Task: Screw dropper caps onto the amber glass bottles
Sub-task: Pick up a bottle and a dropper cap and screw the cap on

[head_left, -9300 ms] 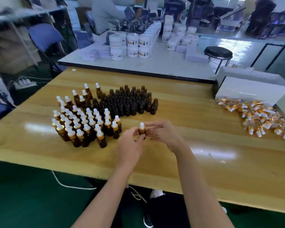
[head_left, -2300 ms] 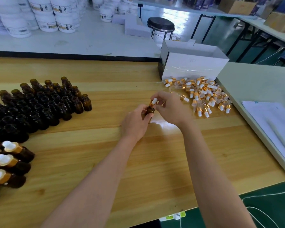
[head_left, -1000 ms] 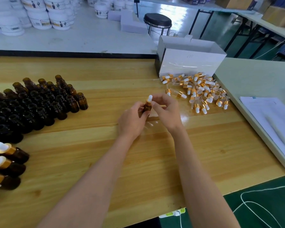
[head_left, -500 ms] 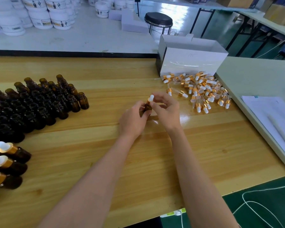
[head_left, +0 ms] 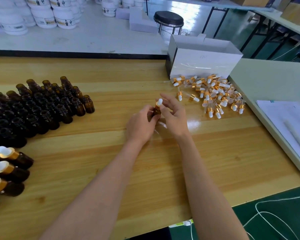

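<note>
A left hand (head_left: 140, 125) grips one amber bottle (head_left: 157, 113), dropper cap (head_left: 159, 103) seated; the right hand (head_left: 174, 116), fingers relaxed, rests beside it. Leftward stand many uncapped bottles (head_left: 42, 110) and few capped bottles (head_left: 7, 168); rightward, loose caps (head_left: 213, 94) wait.

Left hand (head_left: 142, 125) grips amber bottle (head_left: 157, 112) above wooden bench (head_left: 163, 161), dropper cap (head_left: 159, 102) on its neck. Right hand (head_left: 173, 115) just beside cap, fingers (head_left: 166, 97) loosely extended. Uncapped bottles (head_left: 42, 110) clustered left, capped bottles (head_left: 7, 163) at left edge. Loose caps (head_left: 213, 94) piled right, by white box (head_left: 203, 63).
</note>
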